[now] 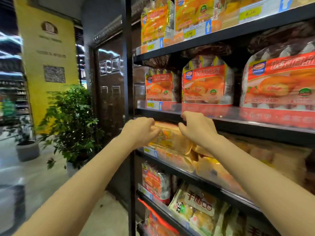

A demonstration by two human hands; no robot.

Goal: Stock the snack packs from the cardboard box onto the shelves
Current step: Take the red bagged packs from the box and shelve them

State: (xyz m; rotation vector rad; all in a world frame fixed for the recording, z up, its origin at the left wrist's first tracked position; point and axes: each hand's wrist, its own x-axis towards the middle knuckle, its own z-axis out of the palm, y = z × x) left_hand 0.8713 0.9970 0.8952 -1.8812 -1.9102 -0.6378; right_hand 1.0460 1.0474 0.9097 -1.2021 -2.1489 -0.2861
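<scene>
Both bare arms reach forward and up, converging toward the middle. The left hand (139, 129) is at centre, fingers loosely curled, thumb toward the right. The right hand (197, 126) is just right of it, slightly higher, fingers bent downward, clawlike. The hands are close but apart.

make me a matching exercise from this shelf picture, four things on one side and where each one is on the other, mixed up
Things:
1. red snack packs
2. potted plant
3. panda pack
4. left hand

Places:
A. on the floor left of the shelves
B. low shelf, under the right forearm
C. in front of the yellow packs
D. shelf just above the hands

Pairs: 1-D, 2-A, 3-B, 4-C
</scene>
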